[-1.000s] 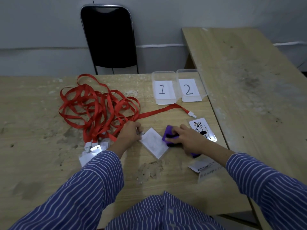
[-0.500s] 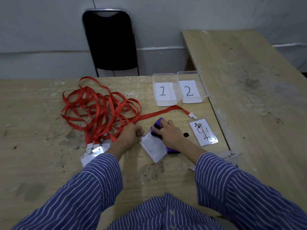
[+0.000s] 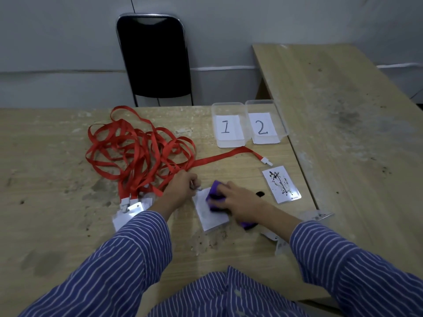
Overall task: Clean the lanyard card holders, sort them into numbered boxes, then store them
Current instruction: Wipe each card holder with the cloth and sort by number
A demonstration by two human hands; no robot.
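While the right hand (image 3: 240, 203) presses a purple cloth (image 3: 216, 197) onto the card holder (image 3: 211, 213) being cleaned, the left hand (image 3: 183, 186) pinches that holder's metal clip at its 11 o'clock corner, fingers curled tight.

Head view. This card holder lies flat on the tabletop (image 3: 57, 179) near the frame centre, tilted, with the cloth covering its 1 o'clock portion; the right hand's fingers curl over the cloth and grip it. Boxes marked 1 (image 3: 227, 126) and 2 (image 3: 263, 124) stand side by side at 12 o'clock from the hands, both apparently without holders.

Risks, as judged: a hard wipe could drag the holder out of the left pinch or twist its clip; the cloth may smear ink instead of lifting it; the tangled red lanyards (image 3: 137, 147) at 10 o'clock could snag and pull neighbouring holders (image 3: 128, 211) along.

Obscured: an ink-stained card (image 3: 281, 184) lies at 3 o'clock, apart from the hands. A small black object (image 3: 260, 193) beside the right hand cannot be identified. Further holders at 4 o'clock are partly hidden behind the right sleeve (image 3: 343, 259); their number and condition cannot be told. Whether the wiped surface is clean under the cloth is not visible.
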